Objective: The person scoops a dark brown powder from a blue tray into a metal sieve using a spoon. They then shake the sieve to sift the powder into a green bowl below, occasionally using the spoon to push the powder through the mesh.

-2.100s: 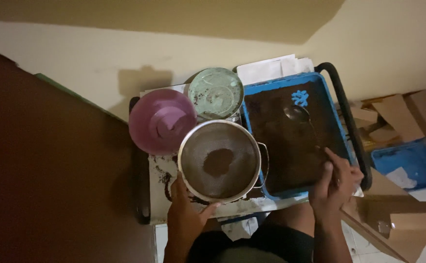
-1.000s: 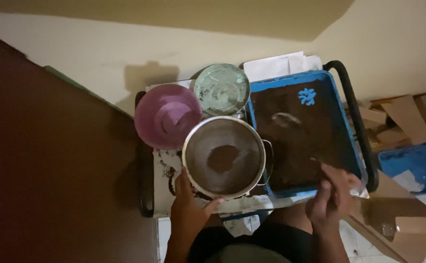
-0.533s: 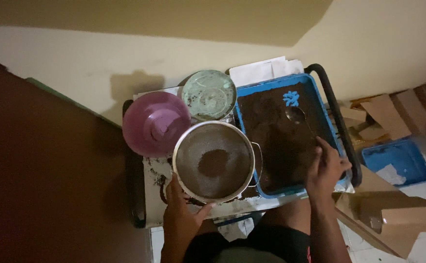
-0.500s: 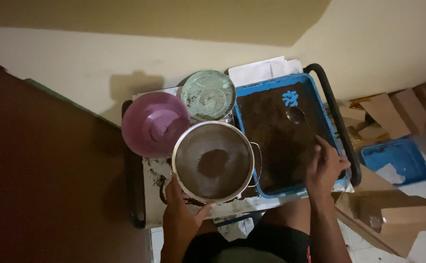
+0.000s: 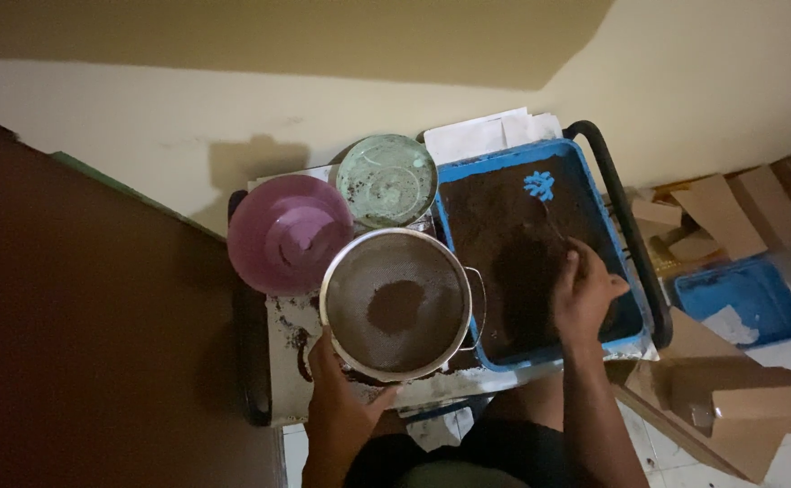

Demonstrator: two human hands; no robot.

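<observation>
Sieve and powder tray

Left hand (image 5: 341,407) grips the sieve's (image 5: 395,303) near rim; right hand (image 5: 585,294), fingers curled, rests in the blue tray's (image 5: 495,357) brown powder (image 5: 504,235).

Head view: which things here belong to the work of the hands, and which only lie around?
In use:
- round metal sieve with brown powder, left hand at its rim
- blue tray of brown powder, right hand in it

Lying about:
- pink bowl
- green bowl
- cardboard pieces
- white papers

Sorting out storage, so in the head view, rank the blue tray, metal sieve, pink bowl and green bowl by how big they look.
1. blue tray
2. metal sieve
3. pink bowl
4. green bowl
The sieve may sit higher, nearer the camera, so its lead over the pink bowl is unsure.
</observation>
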